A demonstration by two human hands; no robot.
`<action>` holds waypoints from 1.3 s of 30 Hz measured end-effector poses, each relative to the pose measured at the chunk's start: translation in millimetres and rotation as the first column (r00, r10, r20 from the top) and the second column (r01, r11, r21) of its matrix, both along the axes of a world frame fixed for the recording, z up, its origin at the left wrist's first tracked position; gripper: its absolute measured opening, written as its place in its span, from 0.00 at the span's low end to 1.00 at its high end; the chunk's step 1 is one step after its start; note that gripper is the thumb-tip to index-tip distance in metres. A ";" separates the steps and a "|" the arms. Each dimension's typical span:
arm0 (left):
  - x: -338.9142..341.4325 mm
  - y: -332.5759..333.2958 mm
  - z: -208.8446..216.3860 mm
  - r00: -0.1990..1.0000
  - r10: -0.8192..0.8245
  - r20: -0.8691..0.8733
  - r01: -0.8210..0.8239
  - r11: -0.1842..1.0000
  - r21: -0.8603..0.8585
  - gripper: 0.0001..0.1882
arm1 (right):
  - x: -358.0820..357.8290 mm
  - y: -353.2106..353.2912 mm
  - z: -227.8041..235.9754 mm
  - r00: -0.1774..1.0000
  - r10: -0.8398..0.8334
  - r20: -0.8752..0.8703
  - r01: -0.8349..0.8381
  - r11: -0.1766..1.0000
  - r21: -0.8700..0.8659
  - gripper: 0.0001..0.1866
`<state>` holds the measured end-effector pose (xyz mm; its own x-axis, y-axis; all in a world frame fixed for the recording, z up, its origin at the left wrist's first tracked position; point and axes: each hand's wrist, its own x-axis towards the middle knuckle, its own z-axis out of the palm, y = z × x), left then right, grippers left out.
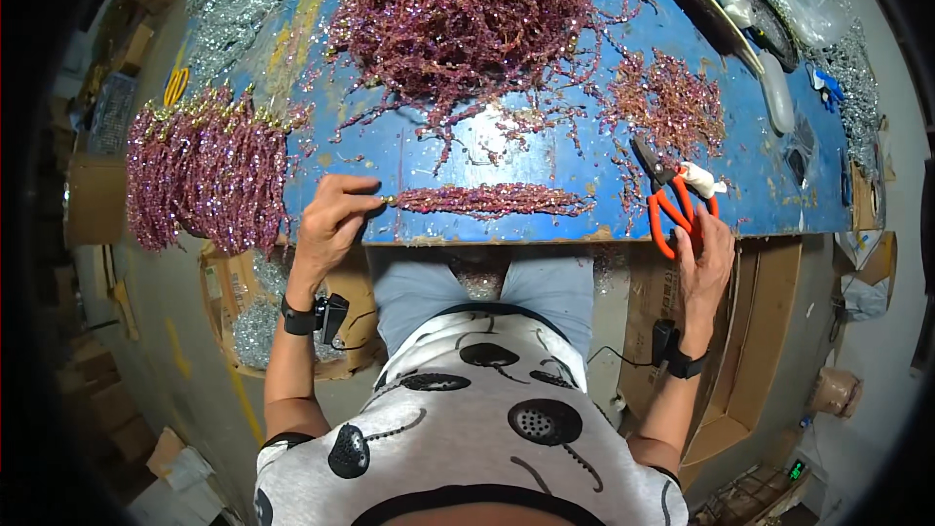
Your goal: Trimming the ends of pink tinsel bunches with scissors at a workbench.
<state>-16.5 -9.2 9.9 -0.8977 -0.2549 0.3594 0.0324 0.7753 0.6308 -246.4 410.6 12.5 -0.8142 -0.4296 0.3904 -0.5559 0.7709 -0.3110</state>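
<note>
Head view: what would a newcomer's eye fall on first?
Most likely the big tangled heap of glittery pink-purple beaded strands at the far middle of the blue worn table. Next, the orange-red-handled metal pliers stand out beside the right hand, and a thick row of sparkling pink strands fills the table's near left corner.

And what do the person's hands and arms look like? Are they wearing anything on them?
The left hand and right hand are bare, with no gloves. Each wrist has a black strap with a small black box and a thin dark cable. The forearms are uncovered. The short sleeves are whitish with black edges.
</note>
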 end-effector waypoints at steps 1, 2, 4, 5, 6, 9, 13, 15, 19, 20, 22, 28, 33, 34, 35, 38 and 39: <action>-0.7 1.9 0.5 0.998 0.066 -0.014 -0.065 0.998 0.026 0.14 | -1.5 -2.8 2.4 1.000 -0.003 0.000 0.003 1.000 -0.004 0.22; -5.1 5.1 4.4 0.998 0.062 -0.015 -0.062 0.998 0.022 0.14 | -2.2 -7.0 7.1 1.000 -0.008 0.010 0.007 0.999 0.049 0.22; -17.4 21.8 20.3 0.994 0.056 -0.094 -0.066 0.992 -0.110 0.15 | -6.0 -12.5 12.4 1.000 -0.005 0.025 0.003 0.995 0.102 0.22; -31.4 31.5 26.9 0.993 -0.082 -0.082 0.067 0.984 -0.167 0.13 | -7.9 -14.0 13.9 1.000 0.013 0.025 -0.016 0.993 0.116 0.22; -48.7 52.6 33.7 0.982 -0.155 -0.105 0.133 0.973 -0.186 0.11 | -9.7 -15.4 15.6 0.999 0.030 0.025 -0.034 0.991 0.127 0.22; -94.8 102.0 22.1 0.958 -0.276 -0.078 0.253 0.941 -0.223 0.21 | -14.9 -14.9 19.8 0.990 0.083 0.112 -0.090 0.994 0.056 0.21; -116.5 127.0 3.3 0.971 -0.236 0.022 0.235 0.944 -0.231 0.21 | -18.9 -12.2 18.5 0.984 0.101 0.147 -0.108 0.993 0.037 0.21; -118.9 127.3 -2.9 0.969 -0.247 -0.006 0.240 0.947 -0.215 0.20 | -18.2 -12.1 19.4 0.982 0.105 0.154 -0.110 0.994 0.023 0.21; -121.2 129.6 -15.9 0.968 -0.236 -0.087 0.218 0.960 -0.175 0.16 | -23.1 -9.8 21.3 0.978 0.130 0.165 -0.132 0.991 0.005 0.21; -121.0 130.6 -15.6 0.967 -0.239 -0.087 0.221 0.959 -0.178 0.16 | -23.6 -8.8 21.0 0.977 0.133 0.167 -0.134 0.991 -0.001 0.20; -120.6 129.7 -15.0 0.968 -0.239 -0.071 0.221 0.954 -0.204 0.13 | -24.9 -9.2 20.2 0.975 0.135 0.176 -0.137 0.991 -0.005 0.20; -123.5 126.1 -13.1 0.966 -0.252 -0.064 0.234 0.951 -0.203 0.11 | -11.0 0.8 28.1 0.980 0.069 0.185 -0.053 0.995 -0.090 0.18; -127.9 114.1 -4.1 0.950 -0.306 -0.054 0.304 0.952 -0.046 0.10 | 42.6 2.8 21.8 0.691 0.300 0.657 0.236 0.766 -0.598 0.22; -128.8 111.7 -3.4 0.941 -0.328 -0.079 0.329 0.944 0.002 0.09 | 51.8 0.0 16.0 0.603 0.273 0.750 0.278 0.809 -0.518 0.26; -127.4 110.5 0.1 0.941 -0.330 -0.080 0.331 0.944 -0.002 0.09 | 62.5 -1.5 19.0 0.492 0.351 0.796 0.233 0.829 -0.509 0.31; -128.4 111.7 13.3 0.945 -0.304 0.123 0.266 0.930 0.253 0.12 | 82.3 -9.6 4.3 0.288 0.433 0.854 0.035 0.887 -0.461 0.43; -126.3 109.3 21.8 0.947 -0.297 0.125 0.260 0.933 0.248 0.12 | 86.8 -16.9 5.1 0.295 0.458 0.839 -0.121 0.888 -0.443 0.46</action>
<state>-142.8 100.2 31.7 -0.9845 -0.0434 0.1699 0.1125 0.5865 0.8021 -159.6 393.7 17.6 -0.5582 -0.7433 -0.3687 0.0377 0.4212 -0.9062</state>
